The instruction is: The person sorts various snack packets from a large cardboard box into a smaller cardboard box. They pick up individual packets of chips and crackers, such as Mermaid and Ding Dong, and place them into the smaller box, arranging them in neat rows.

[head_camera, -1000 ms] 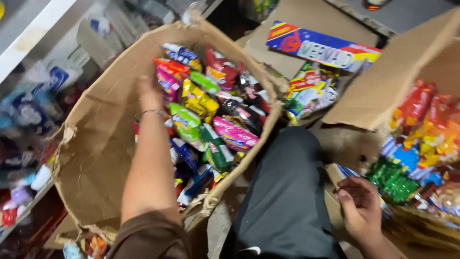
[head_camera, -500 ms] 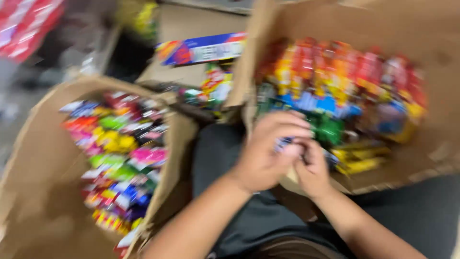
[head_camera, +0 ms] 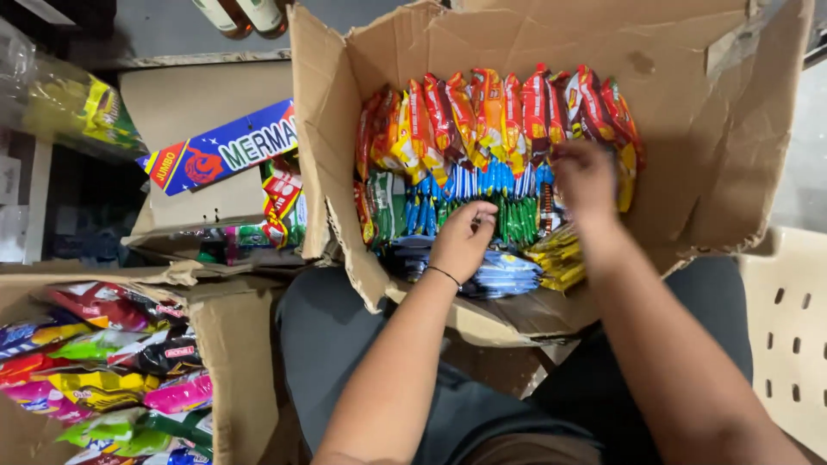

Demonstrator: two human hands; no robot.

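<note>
Since half a second ago both hands have parted from the small blue packet they worked between them and have gone into the open cardboard box (head_camera: 689, 129) in front of the knees, and the view has steadied over it. The left hand (head_camera: 463, 241) now rests low in the box, its fingers curled down onto the blue and white packets (head_camera: 478, 182) and the green packets (head_camera: 515, 220) beside them; whether it actually pinches one I cannot tell. The right hand (head_camera: 586, 176) is farther back, fingers bent into the row of red and orange snack packets (head_camera: 482, 112) that stand on edge along the far wall; its grip is hidden too.

The packets look like thin, glossy foil sachets: very light, soft, slippery against each other and easily crumpled. Packed upright and tight, they seem best taken by the crimped top edge, pinched between thumb and fingertips, or gathered several at a time by squeezing a bunch from both sides. More blue packets (head_camera: 504, 275) lie flat at the near side of the box.

To the left another box (head_camera: 241, 344) holds mixed bright packets.
</note>
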